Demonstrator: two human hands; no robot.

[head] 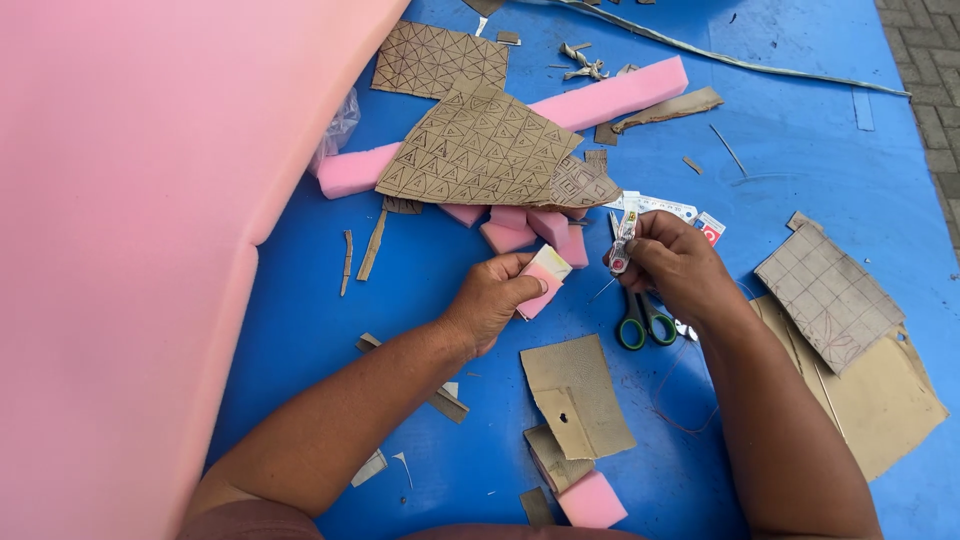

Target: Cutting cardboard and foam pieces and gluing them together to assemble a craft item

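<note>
2 bare hands work over a blue tabletop (800, 150) strewn with offcuts. Largest in view is a thick pink foam slab (130, 250) that fills the left side and overhangs the table edge. Behind the hands lies a long pink foam bar (620, 95), partly covered by brown fabric sheets marked with a drawn triangle grid (480, 150). To the right rest a grey-brown square of gridded fabric (825, 295) and a tan sheet (885, 400) beneath it. Nearer the person sit a tan fabric scrap with a small hole (580, 395) and a small pink foam block (592, 500). Green-handled scissors (640, 322) lie just under the right hand, and a cluster of small pink foam cubes (530, 228) sits just beyond the hands.

The left hand (490, 300) pinches a small pink foam block with a pale yellowish face (543, 280) between thumb and curled fingers, held up off the table between the 2 hands. The right hand (680, 265) is closed around a small tube-like thing with a white and red label (624, 240); what it is exactly cannot be told.

The held block is likely very light, soft and springy, so a tight pinch would dent it; gripping by the bare pink side faces, clear of the pale face, looks the cleanest hold.
</note>
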